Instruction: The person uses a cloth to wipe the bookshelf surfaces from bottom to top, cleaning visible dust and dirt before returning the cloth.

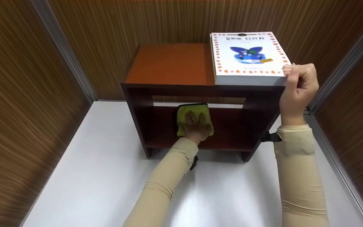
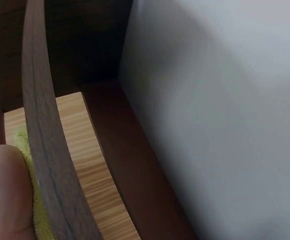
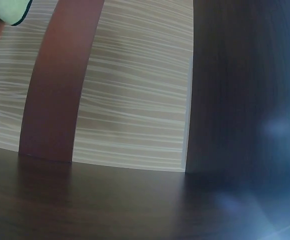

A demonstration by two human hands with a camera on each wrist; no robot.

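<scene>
Starting at 9 o'clock, a brown wood-grain panel [image 1: 20,104] runs down to a white, faintly grained tabletop [image 1: 83,164]. In from 7 o'clock comes a ribbed beige sleeve [image 1: 159,179], the left forearm aimed at 1 o'clock. Ahead of it, at 12 o'clock, stands the two-level wooden shelf [image 1: 172,63], reddish-brown on top, with darker side boards. And there's the left hand [image 1: 196,124], inside the opening, palm down, fingers spread towards 12, pressing flat without a grasp! Under it, on the lower board, lies the yellow-green cloth [image 1: 197,108], roughly square, its sides running near 12 to 6, dark-trimmed edge facing 12; I can't pick out a longer axis. The left wrist view shows its fuzzy pile.

On to 1 o'clock: a thick white picture book [image 1: 250,58] lies flat on the shelf top, leaf border, blue butterfly on the glossy cover. Its near right corner is pinched by the right hand [image 1: 299,83], fingers curled towards 10, thumb down the front. That forearm rises almost straight to 12, a black strap [image 1: 269,136] at the wrist. At 3 o'clock, more wood-grain wall [image 1: 358,119].
</scene>
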